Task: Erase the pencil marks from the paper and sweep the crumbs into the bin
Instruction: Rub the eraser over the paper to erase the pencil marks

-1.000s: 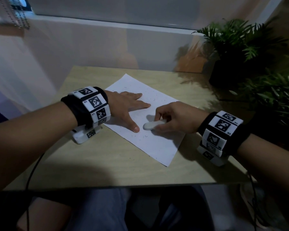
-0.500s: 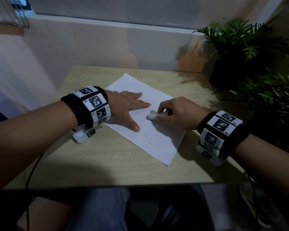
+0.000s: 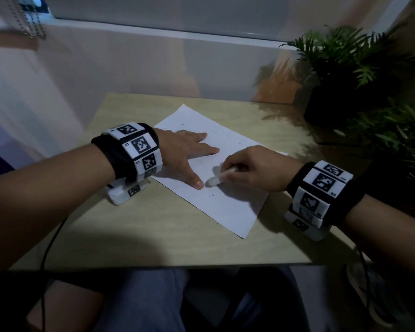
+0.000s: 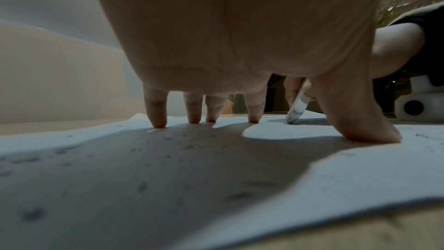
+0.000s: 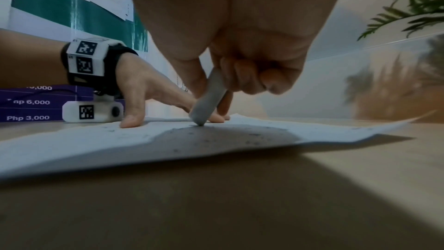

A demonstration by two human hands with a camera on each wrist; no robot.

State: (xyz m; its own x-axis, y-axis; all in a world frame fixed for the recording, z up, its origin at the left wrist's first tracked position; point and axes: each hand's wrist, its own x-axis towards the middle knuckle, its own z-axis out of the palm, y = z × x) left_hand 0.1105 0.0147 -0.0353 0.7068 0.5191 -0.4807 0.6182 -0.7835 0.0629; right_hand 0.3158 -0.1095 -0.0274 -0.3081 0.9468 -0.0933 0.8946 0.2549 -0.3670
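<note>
Paper (image 3: 216, 188) flat on desk (image 3: 153, 236), long axis diagonal, crumbs (image 3: 201, 195) scattered. Eraser (image 3: 219, 177) tilted, tip on sheet just beside left thumb. Right hand (image 3: 256, 168) pinches eraser. Left hand (image 3: 185, 152) flat, fingers spread, pins paper. No bin in view.

A dark-potted fern (image 3: 350, 68) stands at the table's (image 3: 153, 236) far right corner; more green foliage (image 3: 398, 144) lines its right edge. A beaded blind chain (image 3: 29, 22) hangs far left.
</note>
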